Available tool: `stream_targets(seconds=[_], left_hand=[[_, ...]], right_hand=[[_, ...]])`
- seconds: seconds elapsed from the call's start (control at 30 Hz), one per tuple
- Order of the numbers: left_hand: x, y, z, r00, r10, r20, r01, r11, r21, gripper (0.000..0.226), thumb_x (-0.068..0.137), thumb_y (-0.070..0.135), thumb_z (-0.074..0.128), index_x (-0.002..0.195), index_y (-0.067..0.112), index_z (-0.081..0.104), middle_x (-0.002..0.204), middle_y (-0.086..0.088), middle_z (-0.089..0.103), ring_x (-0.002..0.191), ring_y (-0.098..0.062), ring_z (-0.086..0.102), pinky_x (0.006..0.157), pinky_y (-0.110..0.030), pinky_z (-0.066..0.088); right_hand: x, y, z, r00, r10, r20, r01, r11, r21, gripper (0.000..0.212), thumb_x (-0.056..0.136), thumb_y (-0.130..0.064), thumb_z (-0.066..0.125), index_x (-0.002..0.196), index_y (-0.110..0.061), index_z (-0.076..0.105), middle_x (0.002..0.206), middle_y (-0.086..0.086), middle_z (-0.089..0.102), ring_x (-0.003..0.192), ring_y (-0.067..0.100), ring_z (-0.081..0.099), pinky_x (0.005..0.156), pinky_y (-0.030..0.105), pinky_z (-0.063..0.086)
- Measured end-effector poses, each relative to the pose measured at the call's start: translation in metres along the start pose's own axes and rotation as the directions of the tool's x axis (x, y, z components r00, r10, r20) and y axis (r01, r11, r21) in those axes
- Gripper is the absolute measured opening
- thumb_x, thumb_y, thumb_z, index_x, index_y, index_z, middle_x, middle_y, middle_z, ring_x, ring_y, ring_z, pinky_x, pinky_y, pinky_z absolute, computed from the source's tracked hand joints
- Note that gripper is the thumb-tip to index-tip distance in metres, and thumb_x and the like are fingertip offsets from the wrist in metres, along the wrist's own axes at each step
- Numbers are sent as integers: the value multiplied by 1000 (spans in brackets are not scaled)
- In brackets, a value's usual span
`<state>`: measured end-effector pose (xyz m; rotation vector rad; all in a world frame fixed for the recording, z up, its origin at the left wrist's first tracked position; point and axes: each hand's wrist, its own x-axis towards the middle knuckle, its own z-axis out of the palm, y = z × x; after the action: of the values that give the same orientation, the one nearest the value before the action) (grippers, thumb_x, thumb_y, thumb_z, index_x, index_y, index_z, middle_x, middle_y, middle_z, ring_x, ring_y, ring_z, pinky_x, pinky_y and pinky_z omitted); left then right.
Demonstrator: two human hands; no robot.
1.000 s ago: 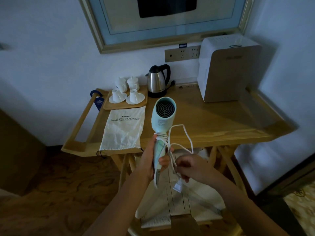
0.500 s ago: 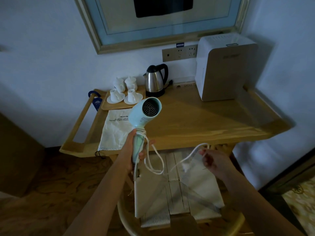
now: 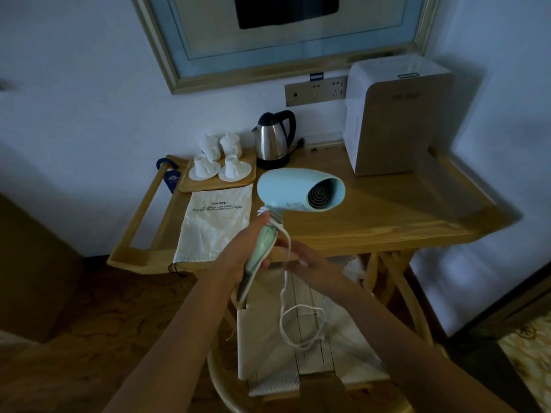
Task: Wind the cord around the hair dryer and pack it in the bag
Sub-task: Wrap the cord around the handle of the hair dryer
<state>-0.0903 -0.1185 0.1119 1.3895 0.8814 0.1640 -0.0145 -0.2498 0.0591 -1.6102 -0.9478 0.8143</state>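
Gripping hair dryer (image 3: 298, 189) — left hand (image 3: 238, 254); right hand (image 3: 310, 260) spread — wooden table (image 3: 387, 216), bag (image 3: 214, 222).

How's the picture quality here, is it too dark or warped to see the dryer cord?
Head view: dim and bluish, corners darkest; wide-angle bending bows the picture frame and table edges. The white cord still reads clearly against the chair below, though the wraps at the hair dryer handle are soft.

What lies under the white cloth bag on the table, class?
The cloth bag lies flat on the wooden table, its bottom edge reaching the table's front rim. Whatever might sit beneath or inside it is covered.
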Motion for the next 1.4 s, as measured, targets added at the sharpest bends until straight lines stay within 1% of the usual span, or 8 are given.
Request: stream_targets(seconds=[0.17, 0.27, 0.43, 0.63, 0.83, 0.93, 1.17, 1.4], left_hand=[[0, 12, -14, 993, 118, -29, -112, 981, 157, 51, 91, 53, 45, 79, 7, 64, 51, -6, 57, 35, -14, 50, 37, -19, 41], [1, 7, -29, 994, 111, -19, -107, 985, 139, 58, 87, 58, 47, 85, 2, 65, 60, -11, 56, 40, -16, 50, 40, -22, 40], [-7, 2, -29, 996, 67, 64, -64, 997, -49, 47, 91, 50, 46, 78, 7, 63, 58, -5, 51, 37, -10, 44, 34, -15, 35], [-12, 3, -53, 982, 63, 177, -23, 975, -222, 46, 74, 53, 56, 74, 8, 66, 56, -6, 54, 30, -9, 43, 30, -14, 35], [-34, 17, -70, 907, 262, 330, -361, 886, 290, 43, 71, 61, 59, 81, 19, 59, 60, 6, 63, 47, -4, 55, 43, -13, 43], [-38, 26, -65, 883, 241, 402, -459, 616, 640, 17, 83, 42, 63, 88, 26, 61, 81, 7, 65, 69, -9, 62, 59, -9, 49], [-29, -9, -23, 914, 119, 388, -404, 187, 895, 41, 77, 43, 70, 106, 16, 63, 91, 1, 64, 73, -9, 56, 66, -23, 48], [-1, -25, -7, 969, 228, 97, -185, 408, 894, 34, 78, 37, 67, 97, 9, 62, 83, -4, 62, 76, -17, 57, 63, -26, 44]], right_hand=[[-1, 3, -15, 998, -31, -53, 37, 992, 123, 22, 93, -15, 53, 74, -15, 65, 57, -8, 55, 54, 4, 50, 59, 19, 41], [-7, 3, -43, 999, -33, 3, 32, 985, 170, 24, 92, -18, 51, 72, -16, 64, 54, -7, 50, 50, 6, 43, 50, 17, 35], [-6, 18, -42, 983, 45, 180, -24, 993, -120, 35, 96, -30, 42, 75, -13, 62, 56, -2, 49, 48, 8, 46, 51, 22, 39], [-17, 41, -37, 962, 80, 262, -64, 995, -72, 34, 98, -27, 37, 78, -16, 64, 66, -6, 56, 61, 9, 52, 61, 20, 45], [12, 28, -55, 969, 241, -51, -245, 958, -150, 25, 90, -29, 55, 85, -8, 68, 71, 11, 57, 57, 18, 46, 49, 23, 37], [38, 3, -70, 956, 264, -130, -289, 926, -244, 19, 89, -16, 56, 82, -3, 66, 72, 12, 57, 61, 21, 48, 55, 29, 44], [47, -90, -64, 984, 120, -131, -168, 867, -469, 19, 81, -28, 68, 87, -11, 69, 77, 1, 65, 68, 11, 57, 55, 22, 39], [22, -102, -6, 990, -49, -133, -23, 870, -493, 22, 90, -18, 51, 88, -2, 67, 85, 8, 69, 66, 12, 57, 59, 25, 43]])
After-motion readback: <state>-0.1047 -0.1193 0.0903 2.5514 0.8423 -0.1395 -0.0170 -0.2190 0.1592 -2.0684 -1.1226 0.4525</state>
